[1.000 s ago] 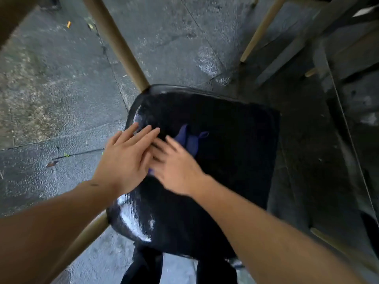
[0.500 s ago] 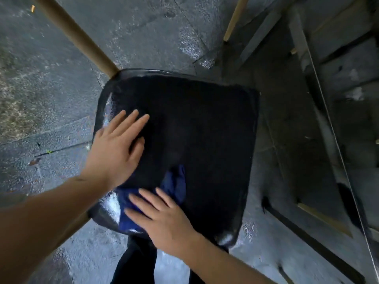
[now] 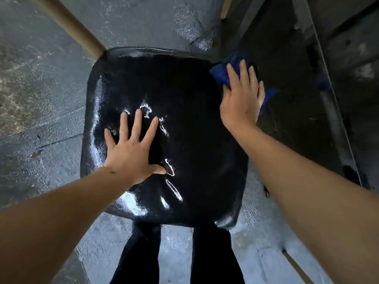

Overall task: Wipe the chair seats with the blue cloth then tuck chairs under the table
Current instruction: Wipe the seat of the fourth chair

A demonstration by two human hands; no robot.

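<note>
Left hand (image 3: pixel 131 152) splayed flat on the chair seat (image 3: pixel 184 124), right hand (image 3: pixel 242 99) pressing the blue cloth (image 3: pixel 221 72) at the far-right edge (half overhanging), so it may slide off

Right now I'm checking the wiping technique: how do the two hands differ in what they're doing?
The left hand lies bare on the chair seat, fingers spread; the right hand presses the blue cloth. The left is mid-seat, the right at the seat's far right edge. Both are flat, fingers straight.

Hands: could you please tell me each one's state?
Left hand: open, flat on the black chair seat.
Right hand: open, pressing the blue cloth.
</note>
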